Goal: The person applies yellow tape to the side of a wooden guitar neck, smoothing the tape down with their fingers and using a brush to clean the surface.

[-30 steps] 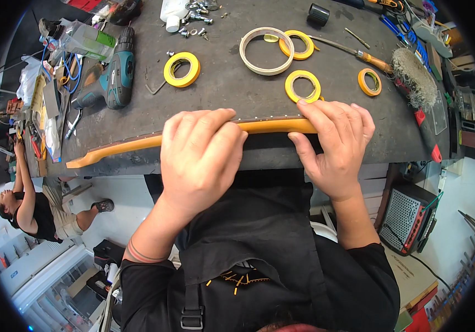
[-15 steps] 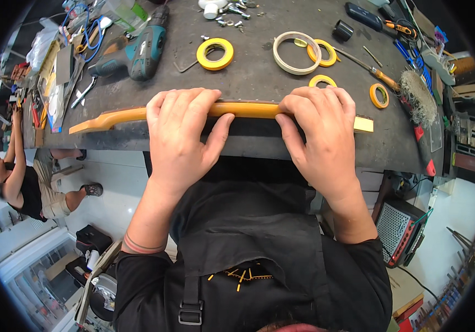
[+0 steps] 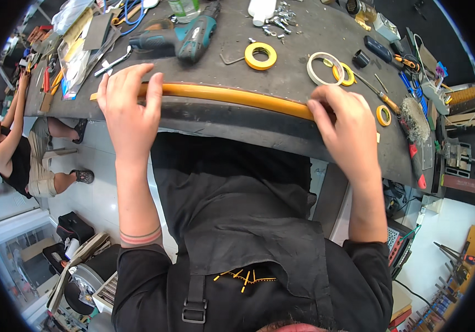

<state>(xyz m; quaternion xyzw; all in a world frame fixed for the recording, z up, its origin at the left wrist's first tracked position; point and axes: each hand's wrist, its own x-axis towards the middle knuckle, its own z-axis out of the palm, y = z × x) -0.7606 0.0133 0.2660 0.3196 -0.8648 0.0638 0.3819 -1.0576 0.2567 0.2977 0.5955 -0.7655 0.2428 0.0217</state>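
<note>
A guitar neck (image 3: 232,97) with an amber-coloured back lies lengthwise along the bench's near edge, its dark fingerboard side turned away from me. My left hand (image 3: 129,108) grips it near the headstock, fingers over the far side and thumb on the near side. Only the headstock's tip pokes out to the left of that hand. Around the heel end, my right hand (image 3: 345,122) is closed, thumb and fingers pinching the wood. A pale bit of the heel shows just past its wrist side; the rest there is hidden under the hand.
Beyond the neck lie a teal cordless drill (image 3: 193,39), a hex key (image 3: 232,59), yellow tape rolls (image 3: 261,56) and a cream tape roll (image 3: 325,69). At right are a wire brush (image 3: 414,124) and a red-handled tool (image 3: 417,166). Another person (image 3: 13,149) works at far left.
My hands have spread apart along the neck, left hand toward the headstock, right hand toward the heel. The view has shifted, and the neck now slopes down to the right.
</note>
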